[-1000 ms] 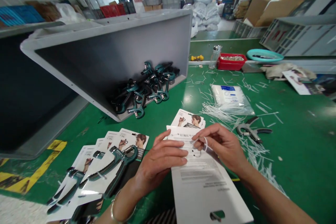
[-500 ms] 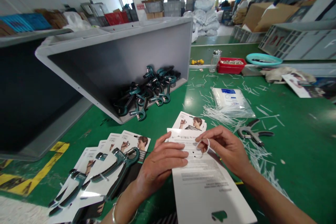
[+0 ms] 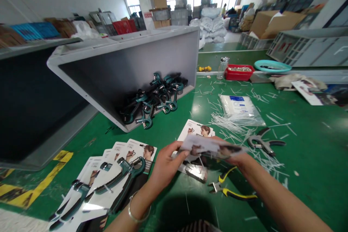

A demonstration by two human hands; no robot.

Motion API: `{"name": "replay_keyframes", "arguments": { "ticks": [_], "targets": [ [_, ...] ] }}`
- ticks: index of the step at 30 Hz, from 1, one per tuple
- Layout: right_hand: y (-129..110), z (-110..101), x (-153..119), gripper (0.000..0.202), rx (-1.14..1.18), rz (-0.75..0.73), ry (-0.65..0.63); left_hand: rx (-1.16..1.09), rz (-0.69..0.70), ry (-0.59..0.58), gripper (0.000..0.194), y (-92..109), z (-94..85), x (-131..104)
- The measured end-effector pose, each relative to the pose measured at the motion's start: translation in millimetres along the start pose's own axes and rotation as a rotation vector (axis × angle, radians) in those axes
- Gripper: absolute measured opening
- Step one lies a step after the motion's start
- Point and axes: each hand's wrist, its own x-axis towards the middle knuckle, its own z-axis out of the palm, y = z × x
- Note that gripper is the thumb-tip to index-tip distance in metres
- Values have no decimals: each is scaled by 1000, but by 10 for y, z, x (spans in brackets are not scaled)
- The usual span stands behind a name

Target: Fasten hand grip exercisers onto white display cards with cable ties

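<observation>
Both my hands hold a printed cardboard card [image 3: 202, 146] tilted nearly edge-on and blurred. My left hand [image 3: 170, 163] pinches its left edge, thumb on top. My right hand [image 3: 237, 157] is at its right end, with most fingers hidden behind it. Beneath lie more printed cards [image 3: 187, 128], partly covered, with a shiny dark area I cannot make out. Diagonal cutters [image 3: 217, 187] with yellow-black handles lie on the table below my right hand. To the left, overlapping cards [image 3: 137, 145] bear teal-and-black hand grip strengtheners [image 3: 127, 174] fastened with white ties.
A grey bin [image 3: 127, 49] lies on its side with several hand grip strengtheners [image 3: 163, 94] inside. At right are loose white cable ties [image 3: 231, 123], a bag of ties [image 3: 239, 108] and a grey-black hand grip strengthener [image 3: 261, 143]. A red tray [image 3: 239, 74] and glass jar [image 3: 223, 68] stand behind.
The card has gone from flat, its printed back showing, to tilted nearly edge-on. My right hand has left the white tie and moved to the card's right end. The cutters are now uncovered.
</observation>
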Motion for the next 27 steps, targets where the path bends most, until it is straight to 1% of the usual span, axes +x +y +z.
{"name": "replay_keyframes", "arguments": {
  "ticks": [2,4,5,6,7,9,10,11,13,14,15,18,19,20,23,25,27],
  "targets": [
    [177,-102,90,31,-12,37,-46,-221,-215,44,29,-143,56,161],
    [321,-213,96,28,-148,127,-73,-365,-370,79,34,-308,75,303],
    [372,-267,67,28,-252,183,-50,-384,-415,101,33,-387,70,356],
    [409,-317,22,29,-372,226,25,-382,-440,119,31,-459,59,395],
    [431,-355,-35,29,-487,242,149,-371,-450,130,28,-520,45,423],
    [436,-375,-150,27,-635,194,418,-351,-463,130,27,-604,22,455],
    [426,-349,-193,26,-652,150,485,-338,-474,122,27,-627,18,466],
    [415,-303,-218,24,-633,108,493,-322,-483,115,28,-640,19,477],
    [410,-172,-207,21,-544,45,412,-287,-494,107,30,-644,31,495],
    [424,-108,-177,20,-502,26,396,-281,-493,102,32,-638,36,498],
    [450,-54,-139,18,-465,20,426,-289,-487,96,34,-628,37,495],
    [570,12,-35,21,-314,80,625,-395,-440,82,43,-573,5,446],
    [607,11,-16,24,-252,101,647,-446,-416,76,45,-548,-15,421],
    [637,8,-5,28,-192,101,631,-496,-391,67,48,-520,-34,398],
    [674,34,16,39,-51,26,444,-602,-351,10,50,-444,-48,358],
    [687,90,63,37,41,20,344,-617,-365,-10,47,-425,-4,363],
    [715,151,160,31,105,56,332,-607,-384,22,44,-440,68,378]
  ]
}}
